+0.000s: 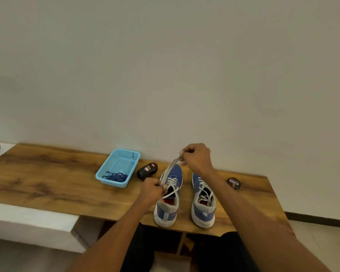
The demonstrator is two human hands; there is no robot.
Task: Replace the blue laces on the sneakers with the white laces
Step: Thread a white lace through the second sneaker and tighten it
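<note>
2 blue sneakers stand side by side, heels toward the viewer, on a wooden tabletop (47,173). The left sneaker (168,195) and right sneaker (203,201) both carry white laces. The left hand (151,190) and right hand (196,157) each pinch the left sneaker's white lace (168,170) with curled fingers, stretching it taut. Blue laces (115,176) lie in a light blue tray (106,167) nearby.
</note>
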